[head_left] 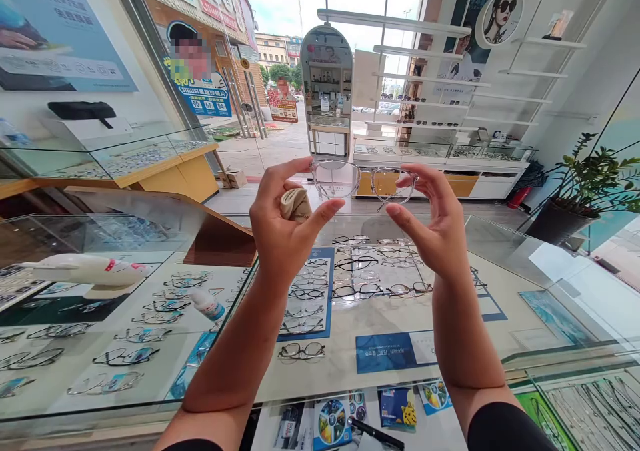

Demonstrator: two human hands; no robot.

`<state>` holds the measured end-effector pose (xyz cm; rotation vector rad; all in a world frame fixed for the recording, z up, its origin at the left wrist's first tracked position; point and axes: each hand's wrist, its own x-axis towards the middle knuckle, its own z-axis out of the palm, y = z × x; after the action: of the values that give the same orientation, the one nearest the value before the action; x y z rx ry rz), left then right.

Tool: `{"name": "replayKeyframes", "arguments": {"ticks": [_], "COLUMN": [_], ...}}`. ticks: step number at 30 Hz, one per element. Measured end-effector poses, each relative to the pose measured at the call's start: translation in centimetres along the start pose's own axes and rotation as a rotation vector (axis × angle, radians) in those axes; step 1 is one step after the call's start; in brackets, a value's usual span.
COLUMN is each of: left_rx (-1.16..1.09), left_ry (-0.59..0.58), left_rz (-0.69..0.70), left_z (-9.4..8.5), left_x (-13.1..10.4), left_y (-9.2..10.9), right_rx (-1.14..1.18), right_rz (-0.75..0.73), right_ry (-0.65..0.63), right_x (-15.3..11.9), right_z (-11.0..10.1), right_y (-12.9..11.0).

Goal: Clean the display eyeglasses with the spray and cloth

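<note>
I hold a pair of clear-framed glasses (361,183) up at chest height over a glass display counter. My left hand (285,227) pinches the left end of the frame between thumb and forefinger, with a beige cleaning cloth (295,205) tucked in its palm. At the right end of the frame, the fingertips of my right hand (431,221) grip it. Both lenses face away from me.
Below lies the glass counter (380,317) with several rows of glasses inside. A small spray bottle (207,303) and a white device (85,269) rest on the left counter. An arched mirror (327,71) stands ahead, a potted plant (590,184) at the right.
</note>
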<state>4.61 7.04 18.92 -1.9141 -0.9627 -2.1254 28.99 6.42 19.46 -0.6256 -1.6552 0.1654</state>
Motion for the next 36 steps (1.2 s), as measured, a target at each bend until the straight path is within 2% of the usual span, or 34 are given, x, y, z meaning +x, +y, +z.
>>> {"name": "replayKeyframes", "arguments": {"ticks": [10,21,31,36], "left_rx": [0.070,0.097,0.085,0.106], "left_ry": [0.065,0.066,-0.034,-0.027], "left_rz": [0.059,0.084,-0.030,-0.066], "left_z": [0.0,0.1,-0.2,0.3], "left_x": [-0.4,-0.5,-0.1,-0.3], "left_y": [1.2,1.5,0.4,0.0], "right_rx": [-0.006,-0.016,-0.112,-0.203], "right_rz": [0.136,0.136,0.015,-0.045], "right_ry": [-0.063,-0.070,0.118,0.147], "right_x": [-0.3,-0.3,-0.4,-0.6], "right_z": [0.1,0.2,1.2,1.6], "right_y": [0.4,0.9,-0.1,-0.3]}}
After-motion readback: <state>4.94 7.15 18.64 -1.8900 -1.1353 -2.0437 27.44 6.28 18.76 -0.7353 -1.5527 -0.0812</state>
